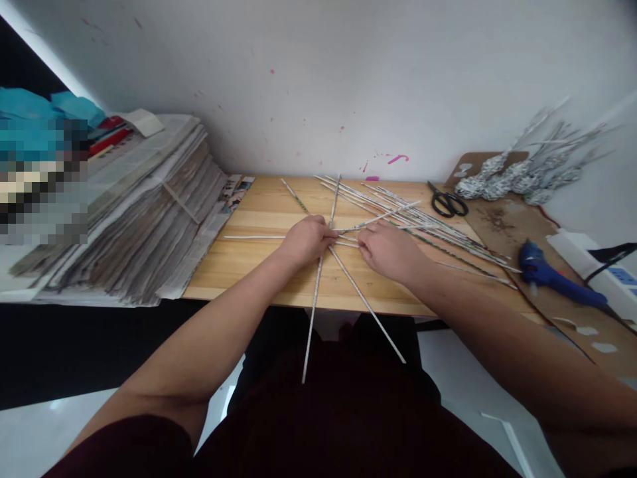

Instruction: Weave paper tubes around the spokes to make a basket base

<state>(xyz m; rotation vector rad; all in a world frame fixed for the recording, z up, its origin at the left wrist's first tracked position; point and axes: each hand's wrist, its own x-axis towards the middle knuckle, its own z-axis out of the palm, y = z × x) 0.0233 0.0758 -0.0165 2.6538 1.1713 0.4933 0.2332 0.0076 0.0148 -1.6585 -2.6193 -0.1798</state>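
Note:
Several thin rolled-paper sticks (pixel 312 318) cross in a star shape on the wooden table, two of them reaching past its front edge. My left hand (pixel 309 240) is closed at the crossing, thumb and fingers pinching the sticks where they meet. Just to the right, my right hand (pixel 391 249) is curled with its fingertips around a paper stick (pixel 348 243) that runs toward the crossing. The fingers partly hide the crossing itself. Beyond my right hand lies a loose pile of paper sticks (pixel 438 229), some with coloured print.
A tall stack of newspapers (pixel 149 212) stands at the left. Black-handled scissors (pixel 448 201) lie at the back right, near bundled woven paper pieces (pixel 517 176). A blue glue gun (pixel 562 279) rests on brown cardboard (pixel 497 222), beside a white power strip (pixel 592 265). A wall (pixel 323 86) closes the back.

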